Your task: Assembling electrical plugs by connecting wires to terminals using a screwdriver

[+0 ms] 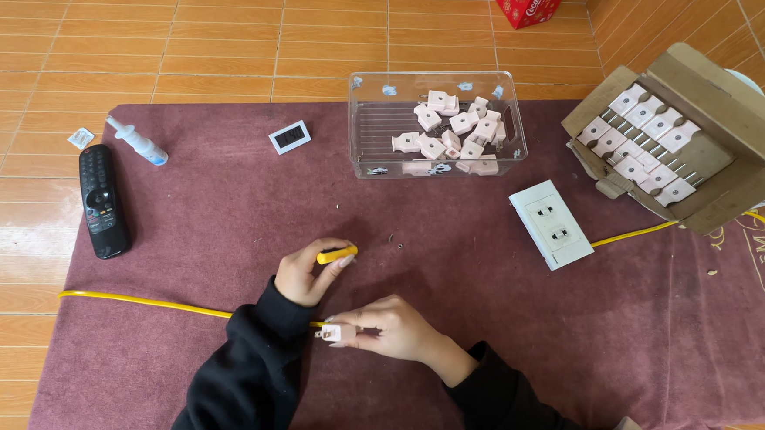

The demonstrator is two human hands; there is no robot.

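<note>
The fingers of the left hand (pixel 304 272) are closed around a yellow screwdriver handle (pixel 338 255). The right hand (pixel 391 328) pinches a small white plug (pixel 331 332) at the end of a yellow cable (pixel 142 301) that runs left over the maroon cloth (pixel 225 215). Farther away lie a white socket plate (pixel 550 224), a clear box of plugs (pixel 439 126), and, on the far right, a cardboard box (pixel 679 135). A black remote (pixel 102 200) lies at the left.
</note>
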